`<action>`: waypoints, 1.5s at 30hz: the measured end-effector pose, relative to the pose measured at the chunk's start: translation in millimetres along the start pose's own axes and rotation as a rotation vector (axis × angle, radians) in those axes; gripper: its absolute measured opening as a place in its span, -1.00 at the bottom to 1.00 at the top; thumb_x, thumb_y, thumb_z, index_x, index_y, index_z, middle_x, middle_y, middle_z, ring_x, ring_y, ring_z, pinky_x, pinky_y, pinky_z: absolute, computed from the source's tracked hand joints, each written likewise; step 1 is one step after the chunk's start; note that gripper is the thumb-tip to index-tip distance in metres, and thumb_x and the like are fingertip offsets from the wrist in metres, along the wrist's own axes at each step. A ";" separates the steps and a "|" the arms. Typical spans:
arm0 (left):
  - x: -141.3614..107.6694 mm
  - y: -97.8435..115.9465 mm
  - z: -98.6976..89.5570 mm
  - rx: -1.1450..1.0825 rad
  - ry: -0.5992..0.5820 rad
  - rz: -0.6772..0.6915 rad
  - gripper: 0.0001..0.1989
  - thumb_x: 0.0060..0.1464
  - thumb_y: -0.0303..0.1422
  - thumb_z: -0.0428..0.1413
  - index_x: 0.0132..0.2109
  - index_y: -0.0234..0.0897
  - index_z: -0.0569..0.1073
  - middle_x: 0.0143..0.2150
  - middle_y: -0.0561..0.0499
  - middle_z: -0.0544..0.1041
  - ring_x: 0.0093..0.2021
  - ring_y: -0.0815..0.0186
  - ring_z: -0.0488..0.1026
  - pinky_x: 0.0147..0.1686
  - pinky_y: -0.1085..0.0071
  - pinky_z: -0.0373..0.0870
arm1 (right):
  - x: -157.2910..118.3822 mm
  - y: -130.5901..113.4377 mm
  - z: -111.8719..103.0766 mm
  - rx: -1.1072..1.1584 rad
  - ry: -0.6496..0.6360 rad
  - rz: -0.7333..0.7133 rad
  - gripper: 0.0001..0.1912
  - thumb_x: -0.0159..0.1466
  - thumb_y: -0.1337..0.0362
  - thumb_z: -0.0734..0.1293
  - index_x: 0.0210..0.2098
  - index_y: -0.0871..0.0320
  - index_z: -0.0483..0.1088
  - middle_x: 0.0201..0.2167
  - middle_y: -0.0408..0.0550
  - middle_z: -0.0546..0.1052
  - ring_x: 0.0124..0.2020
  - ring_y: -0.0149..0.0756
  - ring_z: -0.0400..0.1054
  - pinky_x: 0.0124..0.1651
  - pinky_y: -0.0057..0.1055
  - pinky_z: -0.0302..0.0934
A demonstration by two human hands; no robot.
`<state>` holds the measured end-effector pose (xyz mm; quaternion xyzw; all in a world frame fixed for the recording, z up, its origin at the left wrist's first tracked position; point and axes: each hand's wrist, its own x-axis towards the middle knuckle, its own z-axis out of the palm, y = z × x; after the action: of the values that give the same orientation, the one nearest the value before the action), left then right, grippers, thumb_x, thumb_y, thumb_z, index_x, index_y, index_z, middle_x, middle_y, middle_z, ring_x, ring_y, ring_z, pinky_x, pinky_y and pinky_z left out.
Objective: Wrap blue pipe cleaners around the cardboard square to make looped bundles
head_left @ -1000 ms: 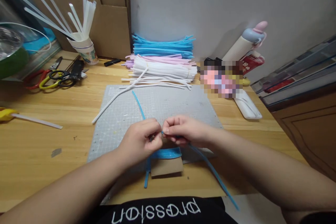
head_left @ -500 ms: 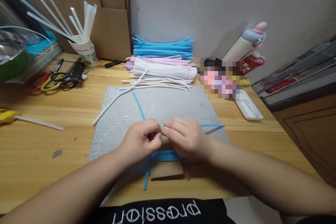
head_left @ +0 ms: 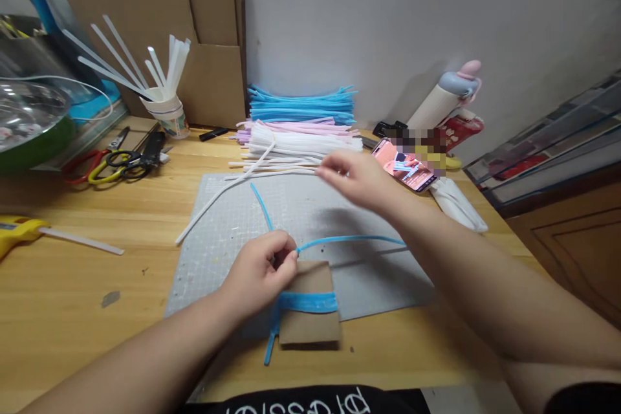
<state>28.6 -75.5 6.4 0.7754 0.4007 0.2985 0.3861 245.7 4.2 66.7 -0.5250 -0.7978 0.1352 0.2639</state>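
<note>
My left hand (head_left: pixel 264 270) pinches blue pipe cleaners (head_left: pixel 339 239) at the upper left corner of a small cardboard piece (head_left: pixel 308 330). One blue stem runs from the fingertips to the right, another sticks up behind the hand. A flat blue band (head_left: pixel 310 302) crosses the cardboard, and a blue end hangs down at its left. My right hand (head_left: pixel 356 178) is raised over the back of the grey cutting mat (head_left: pixel 378 291), near the white pipe cleaners (head_left: pixel 291 142). Its fingers are close together, slightly blurred; whether anything is between them is unclear.
Blue (head_left: pixel 301 105) and pink bundles lie behind the white ones. A phone (head_left: pixel 405 165), a white bottle (head_left: pixel 441 100) and a white packet (head_left: pixel 458 204) are at the right. Scissors (head_left: pixel 114 165), a cup of white sticks (head_left: pixel 169 116) and a yellow glue gun (head_left: pixel 19 233) are at the left.
My right hand has left my left hand and moved up and away, uncovering the blue stem and more of the cardboard. My left hand keeps its pinch. The view has tilted slightly.
</note>
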 end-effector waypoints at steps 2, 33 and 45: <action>-1.1 0.9 -0.2 -0.007 0.003 -0.006 -0.84 0.10 -0.45 -0.03 -0.45 -0.26 0.28 -0.52 0.12 0.29 -0.48 0.41 0.24 -0.45 0.45 0.16 | 38.5 34.9 -0.2 -0.112 0.273 0.022 -0.87 0.23 0.32 0.25 -0.30 0.19 0.42 -0.26 0.04 0.51 -0.20 -0.18 0.36 -0.14 -0.29 0.21; -1.5 -0.6 -2.9 -0.017 -0.119 -0.048 -0.86 0.14 -0.42 -0.02 -0.40 -0.24 0.32 -0.49 0.09 0.35 -0.46 0.38 0.28 -0.44 0.41 0.18 | 175.0 85.7 33.7 -0.462 0.280 -0.032 -0.66 0.41 0.27 -0.05 -0.02 0.17 0.26 -0.11 0.06 0.43 -0.09 -0.16 0.34 -0.09 -0.27 0.19; -0.7 2.7 -8.3 0.037 -0.173 -0.216 -0.91 0.15 -0.38 -0.07 -0.34 -0.22 0.26 -0.53 0.13 0.35 -0.51 0.37 0.28 -0.49 0.43 0.13 | 6.1 43.2 40.8 -0.161 -0.127 -0.098 -0.85 0.23 0.30 0.26 -0.26 0.12 0.46 -0.29 -0.04 0.56 -0.25 -0.20 0.41 -0.20 -0.36 0.22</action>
<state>22.9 -74.1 13.0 0.7577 0.4524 0.1795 0.4347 254.0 30.1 13.5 -0.4953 -0.8458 0.0908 0.1761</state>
